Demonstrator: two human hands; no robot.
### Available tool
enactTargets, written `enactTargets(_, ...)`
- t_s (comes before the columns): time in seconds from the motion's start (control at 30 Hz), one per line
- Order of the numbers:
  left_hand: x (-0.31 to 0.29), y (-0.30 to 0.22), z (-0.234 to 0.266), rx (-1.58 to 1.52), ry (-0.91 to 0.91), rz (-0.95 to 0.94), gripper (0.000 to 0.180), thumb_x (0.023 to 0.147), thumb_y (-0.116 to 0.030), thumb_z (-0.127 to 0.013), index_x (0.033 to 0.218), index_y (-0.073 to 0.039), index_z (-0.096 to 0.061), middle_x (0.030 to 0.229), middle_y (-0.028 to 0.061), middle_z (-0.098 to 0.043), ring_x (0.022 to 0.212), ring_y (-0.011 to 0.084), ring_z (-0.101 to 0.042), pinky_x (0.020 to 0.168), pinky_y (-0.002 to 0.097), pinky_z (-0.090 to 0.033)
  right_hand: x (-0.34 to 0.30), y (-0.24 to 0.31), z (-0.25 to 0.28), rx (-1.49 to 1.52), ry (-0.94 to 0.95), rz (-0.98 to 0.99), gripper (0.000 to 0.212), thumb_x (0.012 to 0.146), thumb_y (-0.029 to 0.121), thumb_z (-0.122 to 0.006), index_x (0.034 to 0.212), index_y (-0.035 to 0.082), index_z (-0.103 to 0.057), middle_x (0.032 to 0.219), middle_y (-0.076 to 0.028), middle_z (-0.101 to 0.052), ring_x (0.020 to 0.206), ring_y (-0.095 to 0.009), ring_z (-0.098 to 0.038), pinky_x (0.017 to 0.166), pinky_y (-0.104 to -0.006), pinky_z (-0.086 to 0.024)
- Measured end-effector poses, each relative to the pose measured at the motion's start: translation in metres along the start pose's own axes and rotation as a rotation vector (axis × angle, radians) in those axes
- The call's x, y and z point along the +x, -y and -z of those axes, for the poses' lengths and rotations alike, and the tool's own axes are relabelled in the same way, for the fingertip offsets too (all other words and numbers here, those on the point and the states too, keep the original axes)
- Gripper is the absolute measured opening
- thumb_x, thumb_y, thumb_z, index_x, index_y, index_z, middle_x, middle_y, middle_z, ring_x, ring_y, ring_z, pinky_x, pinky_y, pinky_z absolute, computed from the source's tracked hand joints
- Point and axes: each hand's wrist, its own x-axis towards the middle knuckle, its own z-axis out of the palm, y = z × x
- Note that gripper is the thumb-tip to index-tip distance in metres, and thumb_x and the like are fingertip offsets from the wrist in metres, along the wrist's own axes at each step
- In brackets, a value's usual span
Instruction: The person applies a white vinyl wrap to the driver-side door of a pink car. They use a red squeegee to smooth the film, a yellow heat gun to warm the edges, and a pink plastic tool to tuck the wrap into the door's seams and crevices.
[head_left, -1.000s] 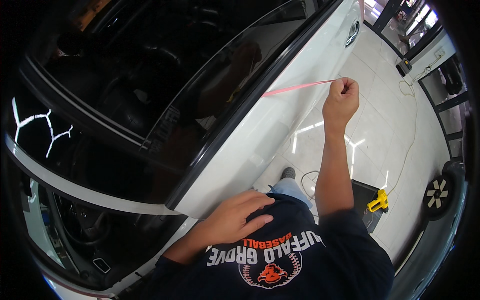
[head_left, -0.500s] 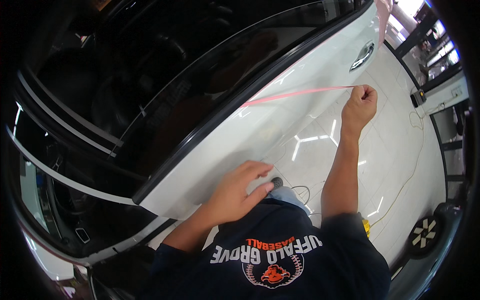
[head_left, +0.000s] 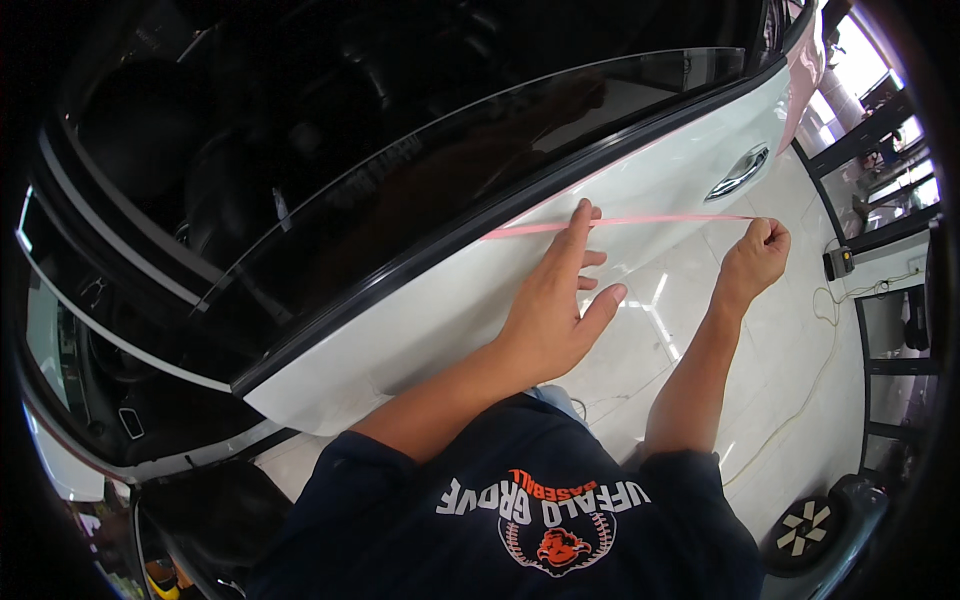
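A thin pink strip (head_left: 670, 218) stretches taut from the top edge of a white car door (head_left: 340, 365), just under the black window trim (head_left: 420, 248), across to the right. Pinched in my right hand (head_left: 757, 262) is its far end, out past the door and below the chrome door handle (head_left: 738, 172). My left hand (head_left: 550, 315) is open, its fingers spread over the door panel. The index fingertip crosses the strip near its attached end; whether it presses on it I cannot tell.
The door's partly raised window glass (head_left: 640, 80) stands above the trim. A pale cable (head_left: 815, 372) runs over the tiled floor at right. At lower right is a dark wheel with light spokes (head_left: 803, 527). A small black-and-yellow device (head_left: 838, 264) sits by the right wall.
My left hand has moved up and right from near my body to the strip, its fingers straightening. My right hand, still gripping the strip, appears farther right and slightly lower as the view shifted.
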Motion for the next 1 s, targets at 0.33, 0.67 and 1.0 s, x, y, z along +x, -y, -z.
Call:
enactTargets(0.33,0.040,0.024,-0.049,0.115,-0.099,-0.233,0.045,0.097,-0.006,-0.050,0.141,0.000,-0.045,0.132,0.0202,-0.058,0.112,0.0323,-0.063,0.093,0.0362,-0.051,0.041,-0.027,0.006,-0.048,-0.013,0.042,0.011,0.090,0.010,-0.054,0.087,0.000,-0.055,0.073,0.003,-0.045,0.063,-0.005,-0.037,0.055,-0.0202,-0.033)
enactTargets(0.67,0.083,0.023,-0.098,0.140,-0.230,-0.288,0.034,0.097,-0.004,-0.051,0.129,0.003,-0.056,0.121,0.0240,-0.063,0.105,0.0338,-0.066,0.090,0.0354,-0.053,0.097,-0.051,0.006,-0.075,0.077,0.029,0.017,0.090,0.013,-0.053,0.092,-0.003,-0.057,0.076,0.000,-0.049,0.065,-0.008,-0.042,0.059,-0.0230,-0.039)
enactTargets(1.0,0.113,0.029,-0.145,0.096,-0.238,-0.315,0.034,0.096,-0.004,-0.051,0.129,0.005,-0.055,0.118,0.0237,-0.064,0.102,0.0346,-0.067,0.087,0.0352,-0.054,0.148,-0.088,0.010,-0.117,0.071,0.060,0.022,0.091,0.015,-0.051,0.095,-0.005,-0.058,0.083,-0.005,-0.055,0.073,-0.014,-0.048,0.069,-0.0277,-0.044)
